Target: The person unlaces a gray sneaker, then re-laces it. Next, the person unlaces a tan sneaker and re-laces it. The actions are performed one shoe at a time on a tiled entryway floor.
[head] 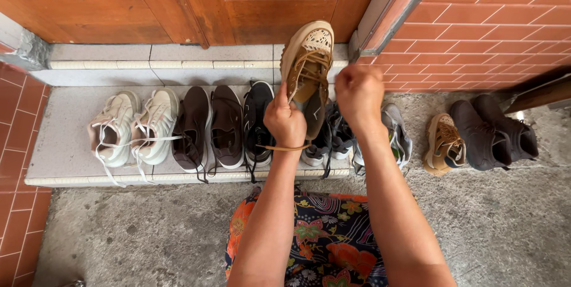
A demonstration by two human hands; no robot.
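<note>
A tan sneaker (pixel 308 61) with brown laces is held up in front of me, toe pointing away toward the wooden door. My left hand (pixel 285 121) grips its heel end, and a brown lace loops around that wrist. My right hand (pixel 359 92) is closed in a fist beside the shoe's right side, apparently pinching a lace, though the lace itself is hidden by the fingers. Its matching tan sneaker (pixel 443 144) lies on the ground to the right.
On a grey tiled step (pixel 62 150) stand a white pair (pixel 134 127), a dark brown pair (pixel 209 126), a black shoe (pixel 257 121) and grey sneakers (pixel 397 135). A dark brown boot pair (pixel 493 131) sits right. Wooden door (pixel 196 1) behind, brick wall (pixel 493 19) right, concrete floor (pixel 137 233).
</note>
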